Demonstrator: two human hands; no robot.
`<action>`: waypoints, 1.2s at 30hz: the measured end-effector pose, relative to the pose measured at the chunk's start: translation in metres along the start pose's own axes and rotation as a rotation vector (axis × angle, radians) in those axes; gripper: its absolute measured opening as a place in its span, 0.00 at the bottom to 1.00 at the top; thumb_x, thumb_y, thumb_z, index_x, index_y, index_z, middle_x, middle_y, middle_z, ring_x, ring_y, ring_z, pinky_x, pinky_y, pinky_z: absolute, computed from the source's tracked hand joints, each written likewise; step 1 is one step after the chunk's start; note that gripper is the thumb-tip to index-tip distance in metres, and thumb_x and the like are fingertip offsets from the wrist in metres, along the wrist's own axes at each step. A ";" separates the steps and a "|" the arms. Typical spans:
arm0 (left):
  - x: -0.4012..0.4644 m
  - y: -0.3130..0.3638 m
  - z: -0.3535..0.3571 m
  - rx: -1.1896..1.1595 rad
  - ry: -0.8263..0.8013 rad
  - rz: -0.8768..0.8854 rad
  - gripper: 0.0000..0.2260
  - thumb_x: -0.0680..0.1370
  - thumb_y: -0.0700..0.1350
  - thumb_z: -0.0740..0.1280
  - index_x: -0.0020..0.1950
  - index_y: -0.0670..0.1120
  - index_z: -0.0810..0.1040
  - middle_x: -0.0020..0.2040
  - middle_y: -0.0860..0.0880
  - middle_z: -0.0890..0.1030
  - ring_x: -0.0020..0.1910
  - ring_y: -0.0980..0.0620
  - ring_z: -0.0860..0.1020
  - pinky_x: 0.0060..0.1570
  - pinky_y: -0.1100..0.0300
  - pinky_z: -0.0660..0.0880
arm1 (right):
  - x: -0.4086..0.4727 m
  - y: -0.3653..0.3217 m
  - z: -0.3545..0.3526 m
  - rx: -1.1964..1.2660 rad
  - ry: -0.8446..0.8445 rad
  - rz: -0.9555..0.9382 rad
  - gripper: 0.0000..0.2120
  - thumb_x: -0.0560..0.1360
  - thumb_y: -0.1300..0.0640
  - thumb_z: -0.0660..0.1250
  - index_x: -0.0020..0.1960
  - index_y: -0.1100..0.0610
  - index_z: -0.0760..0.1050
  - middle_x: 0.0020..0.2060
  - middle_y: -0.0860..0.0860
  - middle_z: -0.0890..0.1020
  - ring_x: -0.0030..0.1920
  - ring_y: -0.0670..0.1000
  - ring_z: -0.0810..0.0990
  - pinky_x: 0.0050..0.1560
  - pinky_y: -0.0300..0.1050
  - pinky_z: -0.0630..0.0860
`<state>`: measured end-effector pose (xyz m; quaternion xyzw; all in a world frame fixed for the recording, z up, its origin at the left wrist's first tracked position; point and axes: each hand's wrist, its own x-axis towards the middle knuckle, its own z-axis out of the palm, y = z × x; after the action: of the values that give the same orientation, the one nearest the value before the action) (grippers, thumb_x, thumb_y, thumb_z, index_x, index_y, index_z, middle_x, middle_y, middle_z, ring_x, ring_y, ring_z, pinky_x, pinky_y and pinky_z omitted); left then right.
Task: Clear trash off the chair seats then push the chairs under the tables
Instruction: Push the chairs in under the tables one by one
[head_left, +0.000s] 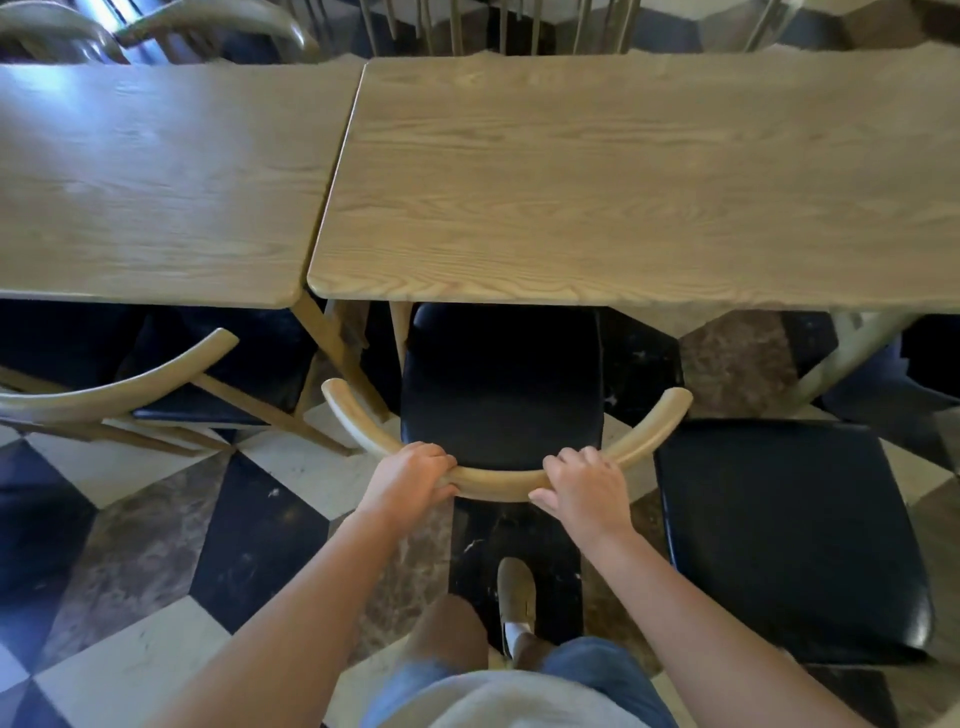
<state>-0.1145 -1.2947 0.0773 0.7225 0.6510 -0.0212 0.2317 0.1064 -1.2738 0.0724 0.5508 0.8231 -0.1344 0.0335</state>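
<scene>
A wooden chair with a curved backrest and a black padded seat stands in front of me, its seat partly under the right wooden table. The seat's visible part is bare, with no trash on it. My left hand grips the backrest left of centre. My right hand rests over the backrest right of centre, fingers curled on the rail.
A second wooden table adjoins on the left, with a chair tucked partly under it. A black padded seat stands out from the table at my right. More chairs line the far side. The floor is checkered tile; my foot is behind the chair.
</scene>
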 end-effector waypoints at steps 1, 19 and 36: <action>0.006 -0.001 -0.003 0.007 -0.004 -0.004 0.17 0.76 0.51 0.65 0.63 0.48 0.75 0.58 0.51 0.79 0.58 0.52 0.74 0.58 0.57 0.71 | 0.007 0.002 -0.002 -0.002 -0.003 -0.004 0.18 0.73 0.44 0.66 0.56 0.55 0.76 0.50 0.51 0.81 0.52 0.52 0.77 0.53 0.48 0.75; 0.092 -0.027 -0.037 0.127 0.004 0.071 0.19 0.78 0.56 0.61 0.66 0.51 0.72 0.61 0.54 0.76 0.63 0.54 0.71 0.58 0.56 0.72 | 0.101 0.028 -0.024 -0.108 -0.004 -0.053 0.18 0.65 0.44 0.74 0.45 0.57 0.78 0.37 0.53 0.82 0.39 0.54 0.79 0.36 0.47 0.77; 0.038 0.020 -0.027 0.154 0.228 -0.029 0.14 0.78 0.51 0.61 0.60 0.46 0.75 0.59 0.48 0.77 0.62 0.47 0.73 0.66 0.51 0.65 | 0.060 0.022 -0.040 -0.034 0.101 -0.097 0.17 0.77 0.46 0.60 0.61 0.55 0.72 0.55 0.52 0.78 0.57 0.53 0.74 0.58 0.48 0.70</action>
<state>-0.0967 -1.2507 0.0948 0.7263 0.6800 0.0078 0.0996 0.1064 -1.2020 0.0949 0.5158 0.8515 -0.0940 -0.0053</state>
